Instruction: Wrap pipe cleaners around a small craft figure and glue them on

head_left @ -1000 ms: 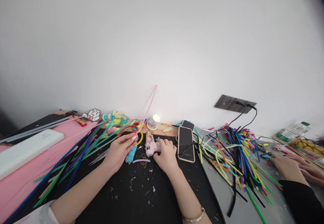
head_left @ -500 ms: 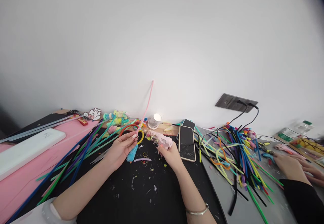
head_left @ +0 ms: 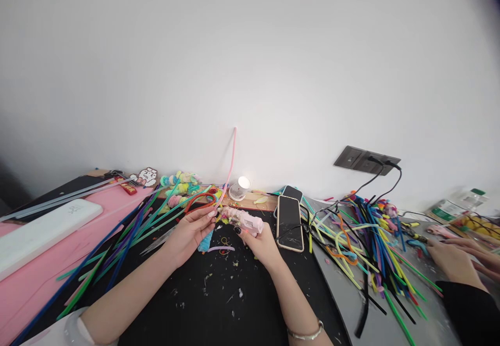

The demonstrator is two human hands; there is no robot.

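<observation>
My left hand (head_left: 189, 232) pinches a long pink pipe cleaner (head_left: 230, 166) that stands up toward the wall; a blue fuzzy piece (head_left: 204, 241) hangs below its fingers. My right hand (head_left: 261, 242) grips a pink glue gun (head_left: 247, 221), lifted off the black mat (head_left: 219, 299) with its nozzle pointing left at the spot where the left fingers pinch. A short lilac strip (head_left: 221, 249) lies on the mat between the hands.
Two phones (head_left: 289, 222) lie right of my right hand. A heap of coloured pipe cleaners (head_left: 367, 236) and cables covers the grey surface at right, where another person's hands (head_left: 455, 260) rest. More pipe cleaners (head_left: 133, 231), a pink board (head_left: 47, 262) and a lit candle (head_left: 239, 188) lie left and behind.
My right hand has picked the glue gun up from the mat and brought its nozzle to the left hand's pinch. The pink pipe cleaner has swung more upright.
</observation>
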